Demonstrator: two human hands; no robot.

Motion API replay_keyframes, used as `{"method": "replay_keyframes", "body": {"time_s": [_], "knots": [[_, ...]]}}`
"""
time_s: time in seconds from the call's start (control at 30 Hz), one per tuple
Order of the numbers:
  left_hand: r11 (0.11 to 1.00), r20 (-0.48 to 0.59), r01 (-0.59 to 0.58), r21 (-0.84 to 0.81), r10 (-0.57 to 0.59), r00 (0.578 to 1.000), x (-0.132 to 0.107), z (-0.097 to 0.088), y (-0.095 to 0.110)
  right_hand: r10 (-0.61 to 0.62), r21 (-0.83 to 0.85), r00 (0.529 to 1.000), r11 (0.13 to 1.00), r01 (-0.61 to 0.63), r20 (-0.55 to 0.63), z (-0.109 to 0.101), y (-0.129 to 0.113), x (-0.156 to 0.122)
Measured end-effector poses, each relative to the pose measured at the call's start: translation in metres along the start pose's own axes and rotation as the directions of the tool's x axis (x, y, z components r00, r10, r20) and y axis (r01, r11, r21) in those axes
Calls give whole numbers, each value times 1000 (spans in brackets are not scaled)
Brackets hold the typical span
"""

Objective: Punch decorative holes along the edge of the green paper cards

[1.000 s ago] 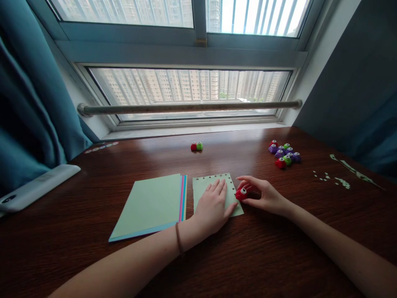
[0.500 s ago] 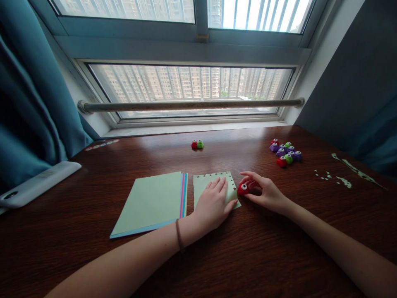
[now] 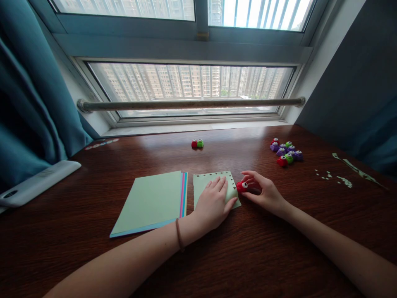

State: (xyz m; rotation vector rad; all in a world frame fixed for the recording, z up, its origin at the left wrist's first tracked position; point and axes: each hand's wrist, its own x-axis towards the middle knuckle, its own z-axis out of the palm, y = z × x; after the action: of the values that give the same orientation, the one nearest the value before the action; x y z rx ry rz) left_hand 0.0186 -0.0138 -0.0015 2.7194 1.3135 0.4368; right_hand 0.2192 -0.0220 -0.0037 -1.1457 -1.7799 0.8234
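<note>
My left hand (image 3: 212, 203) lies flat on a small pale green sheet (image 3: 201, 182), fingers together and stretched out, pressing it to the table. A row of small punched holes runs along the sheet's top edge and down its right edge. Between the thumb and fingers of my right hand (image 3: 263, 191) is a small red hole punch (image 3: 241, 187) with a white eye-like button. The punch sits against the sheet's right edge; whether paper is inside its slot I cannot tell.
Left of the sheet lies a stack of coloured paper (image 3: 151, 203). A red and a green punch (image 3: 200, 143) stand at the back; several more punches (image 3: 282, 152) cluster right. Paper bits (image 3: 344, 181) and a torn strip (image 3: 356, 167) lie far right, a white device (image 3: 43, 182) far left.
The red hole punch has turned slightly in my right hand, its red end now pointing left at the sheet's edge. My left hand and the sheet have stayed put.
</note>
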Motion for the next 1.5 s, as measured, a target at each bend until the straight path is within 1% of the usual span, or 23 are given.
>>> {"method": "replay_keyframes", "body": {"time_s": [0.2, 0.4, 0.6, 0.73, 0.87, 1.27, 1.33, 1.4, 1.5], "knots": [[1000, -5, -4, 3, 4, 1000, 1, 1, 1, -20, 39, 999, 999, 19, 43, 1, -5, 0], [1000, -9, 22, 22, -22, 1000, 0, 2, -1, -53, 19, 994, 998, 51, 97, -1, -6, -2], [999, -7, 51, 15, -51, 999, -1, 4, -2, -27, 13, 982, 1000, 25, 185, -3, -9, -3], [999, 17, 50, 6, -50, 999, -2, 2, -2, -16, 55, 976, 998, 4, 216, -1, -10, -2], [1000, 33, 23, -13, -22, 999, -2, 1, -4, -7, 83, 976, 996, -12, 216, 0, -10, -2], [999, 37, 2, -34, -1, 999, -3, 3, -7, -29, 37, 980, 999, 22, 199, 1, -12, -1], [1000, 18, -4, -24, 5, 1000, -2, 0, -6, -41, 27, 978, 999, 37, 204, 1, -12, -2], [1000, -30, -26, -2, 26, 999, -2, -6, -3, -62, 18, 977, 998, 59, 202, 1, -13, -2], [993, -96, -113, 46, 117, 988, -3, -17, 5, -109, -31, 982, 993, 115, 155, -1, -16, -3]]}}
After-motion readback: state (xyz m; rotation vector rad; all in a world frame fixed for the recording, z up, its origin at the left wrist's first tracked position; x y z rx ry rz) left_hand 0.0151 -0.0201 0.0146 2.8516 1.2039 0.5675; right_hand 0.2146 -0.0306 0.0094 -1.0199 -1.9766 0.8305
